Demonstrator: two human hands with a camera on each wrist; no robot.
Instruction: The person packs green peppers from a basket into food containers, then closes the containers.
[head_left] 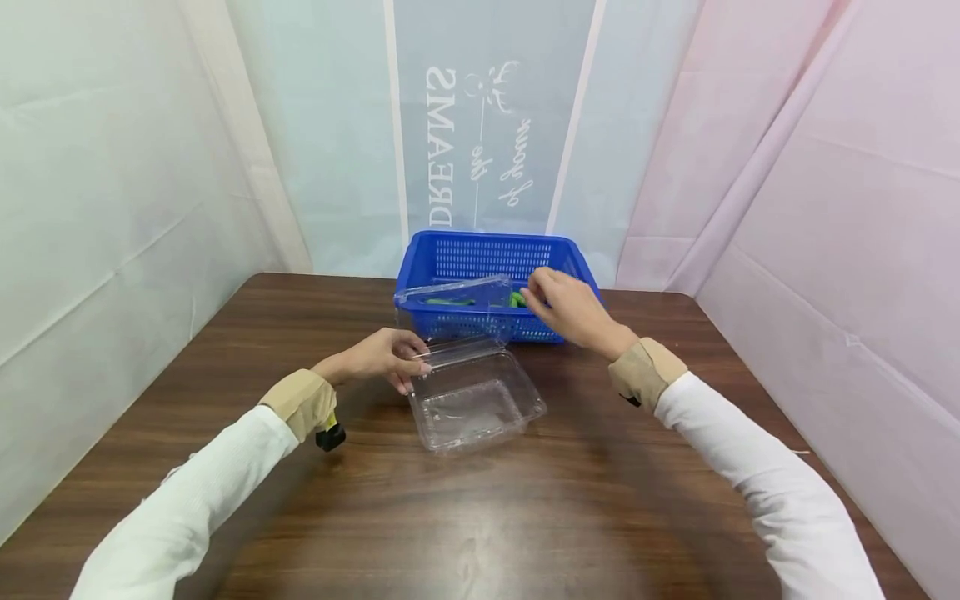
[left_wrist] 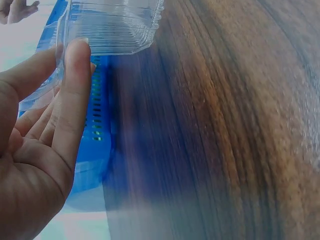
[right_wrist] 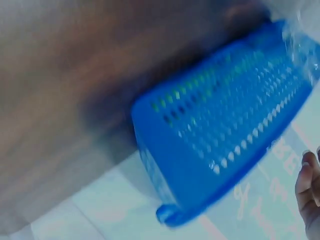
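A clear plastic clamshell container (head_left: 472,408) stands unfolded on the table, its lid (head_left: 457,302) raised against the front of a blue basket (head_left: 487,323). Near the hinge side, my left hand (head_left: 382,357) pinches the container's rim between thumb and fingers; the left wrist view shows the same hand (left_wrist: 47,120) at the clear plastic. Over the basket's front right part hovers my right hand (head_left: 570,312), fingers loosely bent, with nothing visible in them. Its fingertips (right_wrist: 307,175) show at the edge of the right wrist view. Green items (head_left: 517,299), partly hidden, lie inside the basket.
The brown wooden table (head_left: 480,533) carries the basket at its back edge. A printed curtain (head_left: 495,117) hangs behind, and pale cloth walls (head_left: 847,250) close in both sides.
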